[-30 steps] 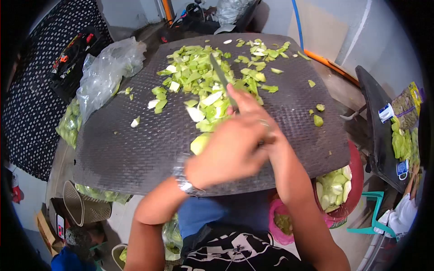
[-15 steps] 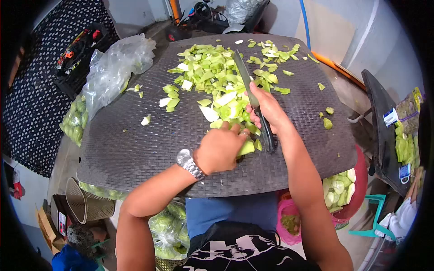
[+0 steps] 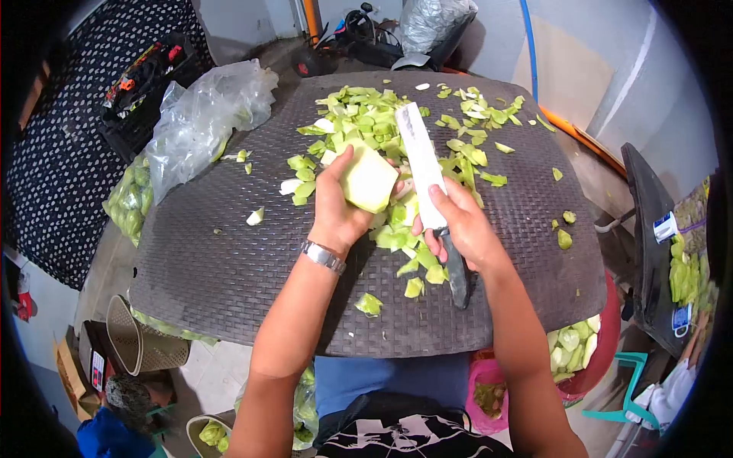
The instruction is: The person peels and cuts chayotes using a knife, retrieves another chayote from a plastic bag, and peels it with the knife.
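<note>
So the left hand (image 3: 336, 206) is near the middle of the frame, with its fingers wrapped around a chunk of pale green vegetable (image 3: 369, 177), thumb up along the left edge. The chunk has a flat, bare face turned up toward the camera. There's a silver watch (image 3: 324, 256) on that wrist.

Right hand (image 3: 466, 229) is just right of center, fingers gripping a knife (image 3: 421, 160) where the dark handle meets the blade, thumb lying on the side of the blade. The tip points to the upper left, the handle end to the lower right, and the blade is super bright from the light. It sits just beside the chunk, to its right.

The dark woven-look bench (image 3: 229, 259) has a big heap of green scraps (image 3: 355, 114) in the upper middle, plus loose bits scattered to the right and below the hands. Clear plastic bag (image 3: 210, 114) is slumped over the bench's edge at upper left. Lower right of the frame, a red tub (image 3: 608, 328) holds more pale green pieces (image 3: 571, 343).
</note>
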Tool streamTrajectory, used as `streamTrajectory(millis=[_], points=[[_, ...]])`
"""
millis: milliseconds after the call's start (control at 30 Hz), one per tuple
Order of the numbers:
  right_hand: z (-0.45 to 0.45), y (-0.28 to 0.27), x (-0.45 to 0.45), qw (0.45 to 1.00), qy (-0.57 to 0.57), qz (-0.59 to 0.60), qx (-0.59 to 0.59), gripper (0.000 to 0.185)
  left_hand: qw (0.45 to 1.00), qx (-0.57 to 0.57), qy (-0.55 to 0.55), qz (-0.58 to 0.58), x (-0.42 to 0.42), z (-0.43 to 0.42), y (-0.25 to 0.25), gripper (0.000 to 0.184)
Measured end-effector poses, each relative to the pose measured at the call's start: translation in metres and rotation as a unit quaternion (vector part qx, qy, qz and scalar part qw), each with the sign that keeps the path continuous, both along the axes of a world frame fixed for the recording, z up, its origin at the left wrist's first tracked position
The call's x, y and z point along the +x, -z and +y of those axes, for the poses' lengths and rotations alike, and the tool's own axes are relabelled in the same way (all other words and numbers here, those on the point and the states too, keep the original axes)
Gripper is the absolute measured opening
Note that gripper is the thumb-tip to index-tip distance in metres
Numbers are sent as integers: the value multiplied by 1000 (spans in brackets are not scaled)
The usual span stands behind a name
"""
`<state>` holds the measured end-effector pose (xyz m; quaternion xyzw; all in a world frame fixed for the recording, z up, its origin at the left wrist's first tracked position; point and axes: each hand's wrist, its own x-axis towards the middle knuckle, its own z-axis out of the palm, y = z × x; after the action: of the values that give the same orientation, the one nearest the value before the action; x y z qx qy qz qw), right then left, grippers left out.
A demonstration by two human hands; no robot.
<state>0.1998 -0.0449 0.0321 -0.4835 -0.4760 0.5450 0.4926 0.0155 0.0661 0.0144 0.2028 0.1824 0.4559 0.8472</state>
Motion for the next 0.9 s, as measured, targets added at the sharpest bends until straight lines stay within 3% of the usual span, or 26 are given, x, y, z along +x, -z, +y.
streamTrajectory(millis=[33, 133, 167, 233, 267, 300, 433, 733, 900], points=[[-1, 5, -2, 1000, -6, 15, 2, 38, 1000, -14, 0, -1, 1, 0, 2, 47], [-5, -1, -12, 996, 0, -85, -35, 43, 999, -39, -24, 5, -2, -1, 11, 45], [-9, -9, -18, 978, 32, -206, -11, 53, 998, -35, -49, 18, -2, 0, 13, 45], [-13, 1, -25, 910, 107, -361, 173, 61, 993, -43, -100, 51, 1, -4, 14, 42], [-14, 3, -27, 851, 144, -432, 263, 66, 992, -30, -111, 51, 1, -2, 23, 43], [-17, -3, -30, 839, 121, -482, 221, 83, 991, -18, -121, 51, 2, -3, 28, 44], [-15, 12, -40, 794, 116, -531, 273, 112, 998, -48, -44, 12, 6, -19, 35, 55], [-13, 22, -47, 832, 101, -476, 266, 106, 999, -20, -19, 25, 8, -46, 15, 52], [-12, 20, -50, 817, 122, -496, 268, 95, 999, -28, -38, 7, 8, -39, 28, 42]])
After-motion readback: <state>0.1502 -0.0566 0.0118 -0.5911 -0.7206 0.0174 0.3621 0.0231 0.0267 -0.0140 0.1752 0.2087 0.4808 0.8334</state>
